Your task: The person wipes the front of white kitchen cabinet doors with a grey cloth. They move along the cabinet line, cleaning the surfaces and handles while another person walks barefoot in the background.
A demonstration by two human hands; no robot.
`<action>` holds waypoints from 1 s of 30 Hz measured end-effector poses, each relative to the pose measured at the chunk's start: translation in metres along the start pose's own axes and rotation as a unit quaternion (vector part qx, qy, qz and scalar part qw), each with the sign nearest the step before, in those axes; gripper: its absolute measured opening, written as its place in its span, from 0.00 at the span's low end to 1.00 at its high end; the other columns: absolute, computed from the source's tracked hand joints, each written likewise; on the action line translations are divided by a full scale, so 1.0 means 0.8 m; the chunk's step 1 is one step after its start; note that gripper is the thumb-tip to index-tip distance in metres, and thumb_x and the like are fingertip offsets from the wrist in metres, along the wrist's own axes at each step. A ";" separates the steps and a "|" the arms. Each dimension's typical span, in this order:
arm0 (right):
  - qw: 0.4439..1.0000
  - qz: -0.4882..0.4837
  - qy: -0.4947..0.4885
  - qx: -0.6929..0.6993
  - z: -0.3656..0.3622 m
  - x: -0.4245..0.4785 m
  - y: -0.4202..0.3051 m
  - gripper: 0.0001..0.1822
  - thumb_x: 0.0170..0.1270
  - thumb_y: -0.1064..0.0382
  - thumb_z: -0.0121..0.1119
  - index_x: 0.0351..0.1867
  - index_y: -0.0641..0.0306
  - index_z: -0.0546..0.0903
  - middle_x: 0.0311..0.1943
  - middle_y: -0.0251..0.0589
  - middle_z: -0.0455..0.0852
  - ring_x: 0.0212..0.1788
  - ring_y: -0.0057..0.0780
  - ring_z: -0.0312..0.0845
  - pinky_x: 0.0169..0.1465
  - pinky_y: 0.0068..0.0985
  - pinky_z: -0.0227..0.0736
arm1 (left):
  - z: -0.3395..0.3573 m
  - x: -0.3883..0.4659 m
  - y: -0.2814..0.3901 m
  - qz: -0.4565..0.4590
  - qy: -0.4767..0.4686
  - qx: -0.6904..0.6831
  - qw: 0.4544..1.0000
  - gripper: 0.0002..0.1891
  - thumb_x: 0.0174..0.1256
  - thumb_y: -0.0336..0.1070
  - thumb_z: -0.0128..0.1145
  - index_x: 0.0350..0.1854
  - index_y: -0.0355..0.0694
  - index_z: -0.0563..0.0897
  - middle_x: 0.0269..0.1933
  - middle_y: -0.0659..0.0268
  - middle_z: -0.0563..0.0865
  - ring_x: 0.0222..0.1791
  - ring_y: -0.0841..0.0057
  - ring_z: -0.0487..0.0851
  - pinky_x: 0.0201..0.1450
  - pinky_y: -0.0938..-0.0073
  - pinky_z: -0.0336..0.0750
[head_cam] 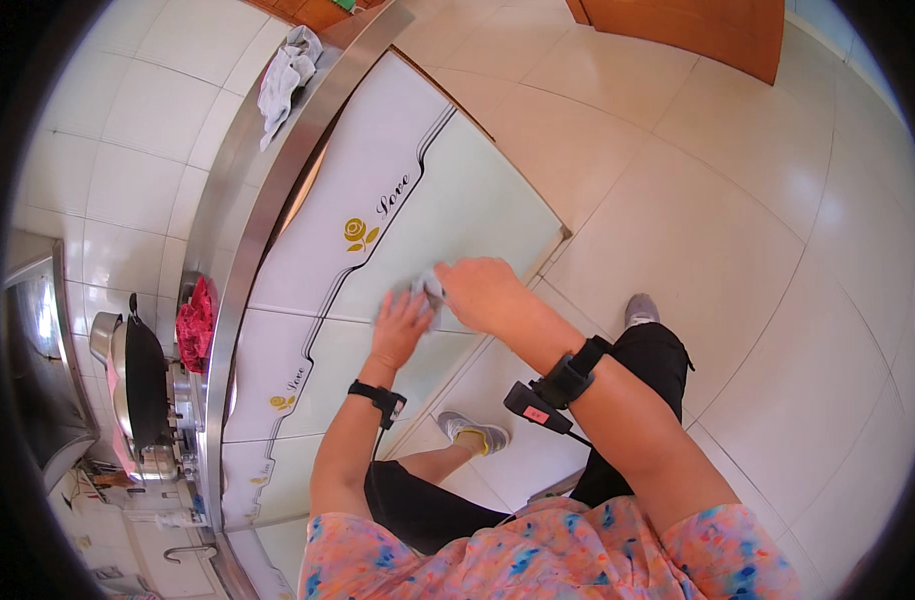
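Note:
A grey-white cloth [427,288], blurred, is between my hands in front of a pale cabinet door [472,202]. My right hand [478,295] is closed on one end of it, the fingers mostly hidden from above. Fingers spread, my left hand [399,330] overlaps the cloth's other side near the seam between two doors; I cannot tell how firmly it touches. The doors carry black wavy lines, gold roses and decorative lettering. Black wrist straps with small devices sit on both forearms.
A steel countertop [240,202] runs along the left, with another greyish cloth [289,79] and a red cloth [196,326] on it. Farther along, a black wok [146,379] stands tilted by the stove. Beige floor tiles [727,225] reach a wooden door [690,30].

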State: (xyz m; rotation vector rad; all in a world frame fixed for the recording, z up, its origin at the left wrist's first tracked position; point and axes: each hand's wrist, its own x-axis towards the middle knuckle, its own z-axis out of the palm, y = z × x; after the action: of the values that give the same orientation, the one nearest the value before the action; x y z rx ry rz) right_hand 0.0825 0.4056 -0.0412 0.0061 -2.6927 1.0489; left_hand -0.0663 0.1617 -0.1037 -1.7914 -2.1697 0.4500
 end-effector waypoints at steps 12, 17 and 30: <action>0.944 -0.114 0.290 0.109 -0.019 0.011 -0.015 0.02 0.58 0.70 0.58 0.31 0.61 0.76 0.21 0.39 0.79 0.24 0.41 0.77 0.25 0.35 0.70 | -0.091 0.247 -0.008 -0.143 0.325 0.037 0.934 0.22 0.57 0.28 0.53 0.56 0.50 0.78 0.67 0.59 0.72 0.66 0.47 0.67 0.62 0.43 0.63; 0.954 -0.104 0.271 0.079 -0.018 0.009 -0.017 0.03 0.56 0.70 0.58 0.30 0.62 0.75 0.20 0.40 0.78 0.23 0.42 0.76 0.25 0.37 0.69 | 0.005 0.289 0.039 -0.071 0.150 0.011 0.986 0.22 0.61 0.30 0.51 0.59 0.50 0.76 0.72 0.63 0.64 0.73 0.52 0.57 0.69 0.44 0.55; 0.980 -0.080 0.181 0.037 -0.016 0.004 -0.017 0.03 0.56 0.70 0.58 0.31 0.58 0.76 0.18 0.37 0.76 0.19 0.39 0.73 0.22 0.34 0.64 | 0.176 0.090 0.134 0.092 -0.228 0.047 0.968 0.18 0.65 0.36 0.49 0.57 0.43 0.79 0.67 0.64 0.70 0.71 0.58 0.58 0.71 0.54 0.53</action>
State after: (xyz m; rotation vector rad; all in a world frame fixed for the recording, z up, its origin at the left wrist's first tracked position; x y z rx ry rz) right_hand 0.0839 0.4044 -0.0222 0.0398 -2.2870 0.9916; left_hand -0.0424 0.2440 -0.2742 -1.9969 -2.2154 1.0854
